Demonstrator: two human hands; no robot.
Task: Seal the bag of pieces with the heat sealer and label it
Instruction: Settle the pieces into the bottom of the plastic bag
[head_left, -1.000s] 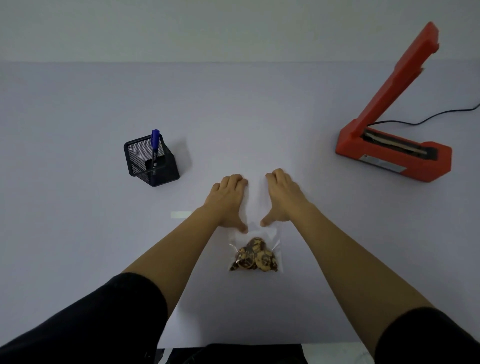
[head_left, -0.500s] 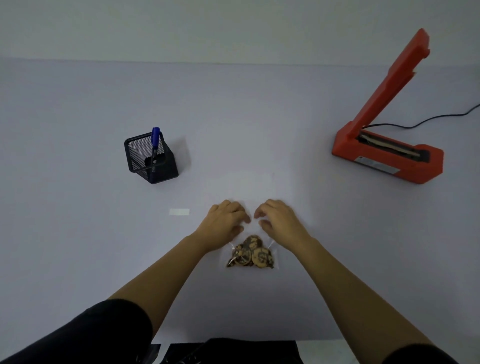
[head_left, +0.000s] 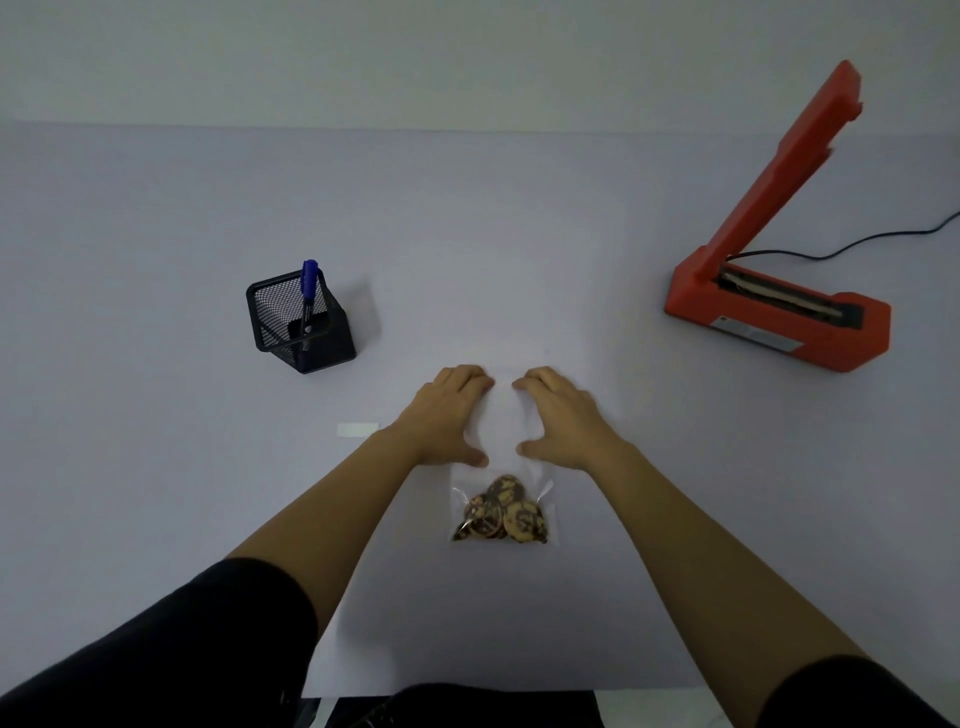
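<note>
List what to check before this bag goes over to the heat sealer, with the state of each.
1. Arm of the heat sealer raised: ok.
2. All pieces low in the bag, away from its upper part: ok.
3. Mouth of the bag flat and even: cannot tell; the clear film barely shows.
4. Firm grip on the bag: not ok; left hand and right hand lie flat on it.
5. Both label and pen ready: ok; label on the table, pen in the mesh holder.
6. Power to the heat sealer: cannot tell; only its cord shows.
</note>
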